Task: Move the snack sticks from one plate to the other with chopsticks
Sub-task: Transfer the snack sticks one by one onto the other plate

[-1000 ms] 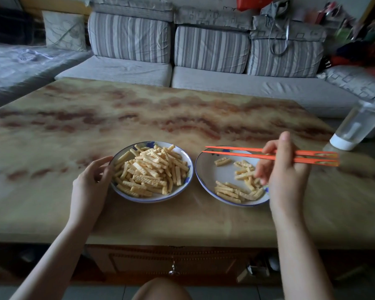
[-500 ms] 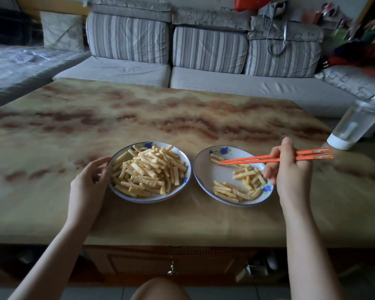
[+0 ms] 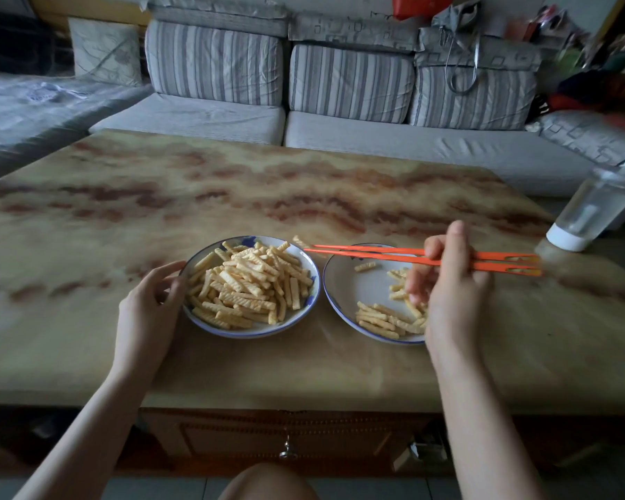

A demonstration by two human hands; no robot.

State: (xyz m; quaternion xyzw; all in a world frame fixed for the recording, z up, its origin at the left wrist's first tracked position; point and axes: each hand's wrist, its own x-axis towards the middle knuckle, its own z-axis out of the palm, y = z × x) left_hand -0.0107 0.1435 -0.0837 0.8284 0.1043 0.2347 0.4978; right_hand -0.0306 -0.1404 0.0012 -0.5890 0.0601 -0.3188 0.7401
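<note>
On the near half of the marbled table [image 3: 231, 196] stood two blue-rimmed plates side by side, just apart. The left plate [image 3: 253, 333] was heaped with ridged snack sticks [image 3: 249, 286]. The right plate [image 3: 343, 286] held only a scattering of them, most along its near right part, with one lying alone toward its far side.

The right hand [image 3: 451, 290] hung over the right side of the right plate, its fingers curled round a pair of orange chopsticks [image 3: 376, 253]. These lay almost level and pointed left across that plate. Their tips were close together above the gap by the far right rim of the left plate. A single stick [image 3: 299, 241] sat right at the tips; whether it was pinched could not be told.

The left hand [image 3: 147, 312] rested at the left rim of the left plate, fingers loosely curled and thumb tip touching the rim, gripping nothing.

A clear bottle [image 3: 592, 214] with a white base stood at the table's far right edge, and a striped sofa [image 3: 340, 138] ran behind the table.
</note>
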